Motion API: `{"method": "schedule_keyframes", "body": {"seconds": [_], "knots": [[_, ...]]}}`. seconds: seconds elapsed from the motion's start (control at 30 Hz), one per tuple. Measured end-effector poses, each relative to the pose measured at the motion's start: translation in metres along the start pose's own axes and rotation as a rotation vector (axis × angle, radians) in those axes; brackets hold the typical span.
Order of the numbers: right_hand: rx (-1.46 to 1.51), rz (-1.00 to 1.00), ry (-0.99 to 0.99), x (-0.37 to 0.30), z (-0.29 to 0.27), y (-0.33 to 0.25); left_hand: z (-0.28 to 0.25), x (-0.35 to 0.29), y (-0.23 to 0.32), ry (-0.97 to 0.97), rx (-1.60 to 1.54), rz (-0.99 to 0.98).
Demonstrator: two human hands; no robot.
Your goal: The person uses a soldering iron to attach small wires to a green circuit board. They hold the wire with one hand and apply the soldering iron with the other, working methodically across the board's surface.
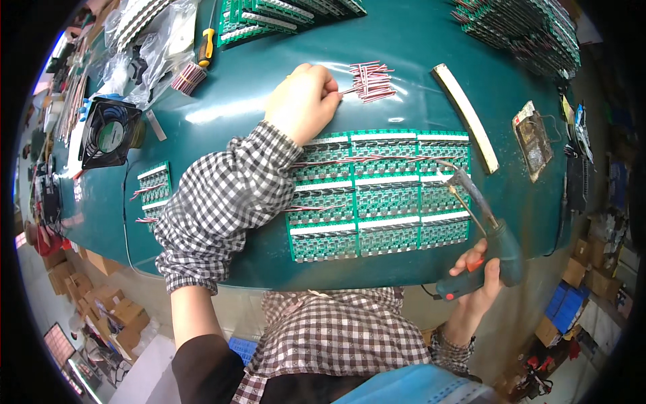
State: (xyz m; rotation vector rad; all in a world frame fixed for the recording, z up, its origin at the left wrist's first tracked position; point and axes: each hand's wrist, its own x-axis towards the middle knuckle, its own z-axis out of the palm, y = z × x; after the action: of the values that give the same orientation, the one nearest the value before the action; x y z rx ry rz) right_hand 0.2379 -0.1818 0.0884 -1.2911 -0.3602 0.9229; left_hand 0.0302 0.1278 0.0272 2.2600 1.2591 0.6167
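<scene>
My left hand (303,101) reaches over the far side of the board panel, its fingers pinched on the end of a short red-and-white wire at the edge of a small wire pile (372,82). My right hand (479,269) grips a dark green soldering gun (505,252) by its handle, with a finger by the red trigger. The gun's metal tip points at the panel's upper right part. Several green circuit boards (387,232) lie joined in a grid in front of me. Red, white and dark wires run along their upper row, and a few more lie at the left of the middle row.
A black fan (108,131) stands at the left, near a smaller board piece (155,190). A yellow-handled screwdriver (206,47) and a wire bundle (188,79) lie beyond. Board stacks (521,34) stand at the back. A pale curved strip (465,118) and a stained metal holder (533,141) lie right.
</scene>
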Motion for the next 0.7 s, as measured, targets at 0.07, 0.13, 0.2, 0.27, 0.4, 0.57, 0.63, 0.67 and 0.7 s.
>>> {"method": "schedule_keyframes", "body": {"seconds": [0.07, 0.13, 0.2, 0.27, 0.4, 0.57, 0.63, 0.67, 0.7], "knots": [[-0.004, -0.002, -0.021, 0.001, 0.007, 0.002, 0.006, 0.003, 0.004, 0.036, 0.007, 0.014], [-0.020, -0.013, -0.052, -0.001, 0.014, 0.002, 0.004, 0.006, -0.005, -0.069, -0.003, -0.004], [-0.057, -0.041, -0.073, -0.003, 0.017, -0.001, 0.000, 0.004, -0.012, -0.138, 0.044, -0.009], [-0.071, -0.051, -0.067, -0.005, 0.018, -0.002, -0.013, -0.008, -0.016, -0.160, 0.037, -0.045], [-0.049, -0.008, -0.056, -0.004, 0.021, 0.002, -0.015, -0.016, -0.012, -0.108, 0.059, -0.011], [-0.076, -0.025, -0.099, -0.011, 0.028, 0.003, -0.017, -0.020, -0.017, -0.090, 0.085, 0.065], [-0.141, -0.021, -0.088, -0.014, 0.024, 0.003, -0.027, -0.021, -0.012, -0.267, -0.329, -0.146], [-0.151, -0.023, -0.087, -0.016, 0.022, 0.003, -0.034, -0.022, -0.005, -0.362, -0.533, -0.251], [-0.162, -0.018, -0.088, -0.017, 0.021, 0.003, -0.041, -0.026, 0.002, -0.390, -0.593, -0.288]]}}
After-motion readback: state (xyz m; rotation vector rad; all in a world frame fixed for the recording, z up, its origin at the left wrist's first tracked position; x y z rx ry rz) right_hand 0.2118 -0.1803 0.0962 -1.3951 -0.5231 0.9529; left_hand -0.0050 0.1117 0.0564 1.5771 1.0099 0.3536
